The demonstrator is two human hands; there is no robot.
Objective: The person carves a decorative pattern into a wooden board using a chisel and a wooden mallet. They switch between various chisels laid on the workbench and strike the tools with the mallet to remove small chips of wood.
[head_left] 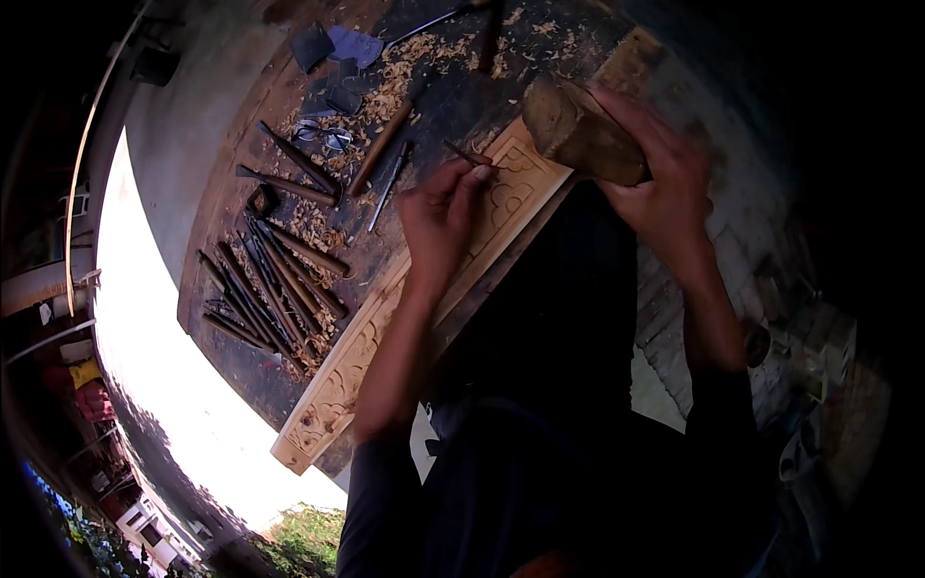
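A long pale wooden board [339,395] lies slantwise along the near edge of the workbench, with carved scrolls and leaf shapes on its face. My left hand [445,217] rests over the board's upper part, fingers pinched around a slim carving chisel [466,154]; its cutting end is hidden by the fingers. In my right hand [674,178] is a thick, rounded wooden block [588,135], gripped from its right side. It hangs over the far end of the board, and no handle shows on it. Whether it touches the board I cannot tell.
Dark workbench [241,347] strewn with curled wood shavings [395,82]. Several carving tools [275,284] lie bunched at the left, with loose chisels [385,144] nearer the board. Eyeglasses [328,135] and a bluish cloth [355,46] lie further back. Bright sunlit ground [164,318] stretches leftward.
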